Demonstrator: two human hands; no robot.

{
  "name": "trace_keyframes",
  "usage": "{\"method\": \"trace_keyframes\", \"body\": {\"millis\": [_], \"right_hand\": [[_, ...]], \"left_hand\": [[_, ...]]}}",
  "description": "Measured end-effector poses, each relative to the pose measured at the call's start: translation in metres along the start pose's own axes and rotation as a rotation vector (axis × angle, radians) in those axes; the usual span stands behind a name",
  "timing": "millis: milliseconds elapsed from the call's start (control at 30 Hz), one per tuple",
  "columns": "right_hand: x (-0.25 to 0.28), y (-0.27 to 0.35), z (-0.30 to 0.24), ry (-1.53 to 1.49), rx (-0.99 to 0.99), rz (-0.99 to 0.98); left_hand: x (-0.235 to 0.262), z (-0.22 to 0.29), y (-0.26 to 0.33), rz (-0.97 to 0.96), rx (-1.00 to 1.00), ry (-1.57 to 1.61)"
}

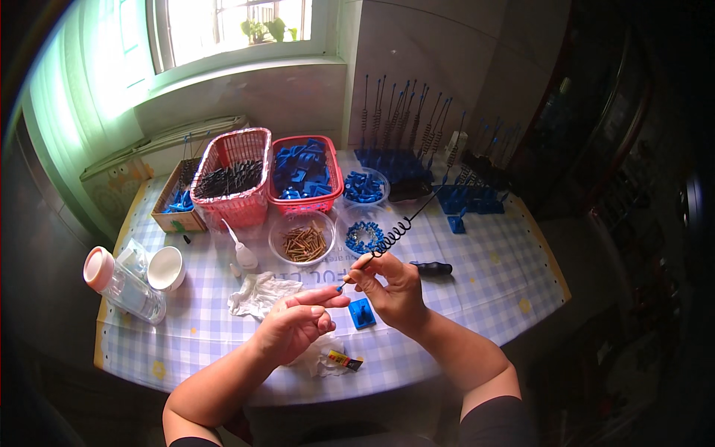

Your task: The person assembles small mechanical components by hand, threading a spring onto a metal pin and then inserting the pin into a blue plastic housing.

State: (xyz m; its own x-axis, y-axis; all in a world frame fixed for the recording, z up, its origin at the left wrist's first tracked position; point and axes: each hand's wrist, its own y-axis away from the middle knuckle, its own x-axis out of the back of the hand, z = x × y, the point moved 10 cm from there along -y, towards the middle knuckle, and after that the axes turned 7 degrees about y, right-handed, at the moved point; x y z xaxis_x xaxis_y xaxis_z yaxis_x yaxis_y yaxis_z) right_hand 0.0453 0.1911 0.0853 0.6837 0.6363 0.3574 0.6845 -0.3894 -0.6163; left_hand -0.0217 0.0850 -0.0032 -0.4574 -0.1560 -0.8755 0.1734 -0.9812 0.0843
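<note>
My right hand (pixel 390 292) pinches a black wire rod with a coiled spring section (pixel 393 237), tilted up to the right. A small blue tip (pixel 339 289) shows at the rod's lower end, against the outstretched fingers of my left hand (pixel 296 322). The left hand's other fingers are partly bent, with nothing visibly gripped. On the tablecloth just below the hands lies a blue square base with a raised stub (pixel 363 314). Nearer me, a small yellow and black tube (pixel 345 360) rests on crumpled white tissue (pixel 316 363).
Behind the hands stand a bowl of copper-coloured screws (pixel 304 242), tubs of blue parts (pixel 364 185), and pink (pixel 232 153) and red baskets (pixel 339 179). Blue bases with upright springs (pixel 398 160) fill the back right. A dark-handled tool (pixel 433 269), bottle (pixel 138 292) and white cup (pixel 166 269) flank them.
</note>
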Motion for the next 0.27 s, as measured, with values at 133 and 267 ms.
{"method": "trace_keyframes", "body": {"millis": [133,267], "right_hand": [[0.0008,0.0008,0.0073,-0.073,-0.104,0.029],[0.0004,0.0011,0.0088,-0.071,-0.114,0.028]], "left_hand": [[0.0025,-0.0003,0.0003,0.004,-0.003,0.002],[0.0019,-0.0003,0.0015,0.004,-0.002,0.003]]}}
